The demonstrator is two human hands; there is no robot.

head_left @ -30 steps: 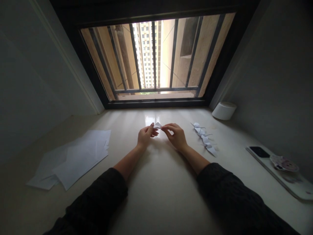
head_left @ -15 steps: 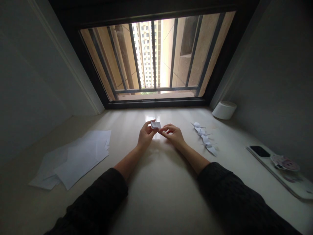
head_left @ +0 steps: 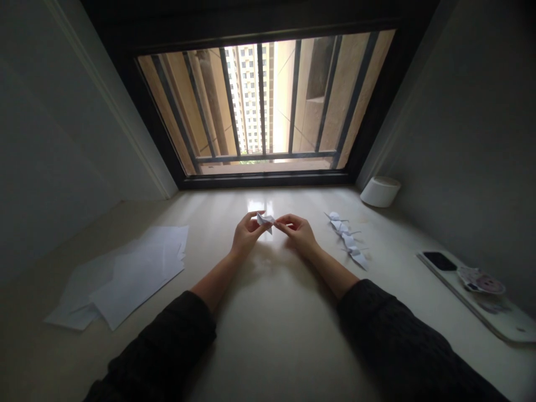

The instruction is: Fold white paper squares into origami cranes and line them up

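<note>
Between my two hands is a small piece of folded white paper [head_left: 265, 220], held just above the pale surface near the window. My left hand [head_left: 247, 231] grips its left side between thumb and fingers. The thumb and forefinger of my right hand [head_left: 297, 231] pinch its right edge. One pointed flap of the paper hangs down below the fingertips. To the right of my right hand, several folded white paper figures [head_left: 348, 240] with thin pointed ends lie in a slanting row.
Loose white paper sheets [head_left: 142, 273] overlap at the left. A phone [head_left: 473, 296] with a round decorated grip lies at the right. A white cylindrical object [head_left: 380, 191] stands by the right wall, near the dark window frame [head_left: 268, 180]. Bars cross the window.
The folded paper has gone from a flat, roughly rectangular shape to an opened, pointed one with a flap hanging down. Both hands keep hold of it. The view has shifted slightly.
</note>
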